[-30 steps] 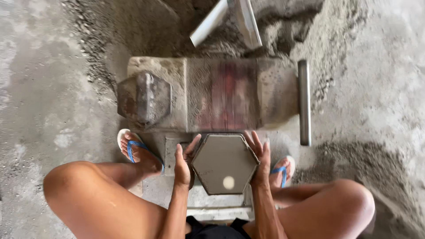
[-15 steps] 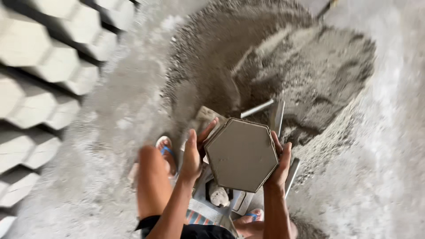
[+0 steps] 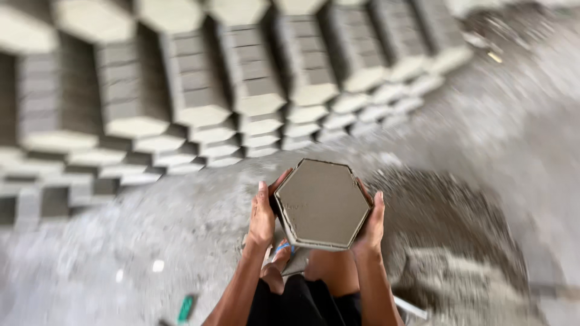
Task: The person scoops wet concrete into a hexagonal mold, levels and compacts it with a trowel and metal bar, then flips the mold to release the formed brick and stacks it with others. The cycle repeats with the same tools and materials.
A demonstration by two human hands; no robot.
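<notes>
Between the two hands, a grey hexagonal mould [image 3: 322, 204] filled level with smooth wet cement was carried flat above the gritty floor [image 3: 121, 265]. Left hand [image 3: 263, 216] and right hand [image 3: 371, 222] pressed inward on opposite rims, fingers spread. Level, even pressure seemed advisable to keep the face unmarred. Stacks of pale hexagonal blocks [image 3: 254, 90], sharp-edged and matte, stood well apart beyond.

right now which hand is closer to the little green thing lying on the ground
Left. The left hand grips the left edge of the hexagonal block, on the same side as the green object low on the floor. The right hand holds the opposite edge, farther away.
</notes>
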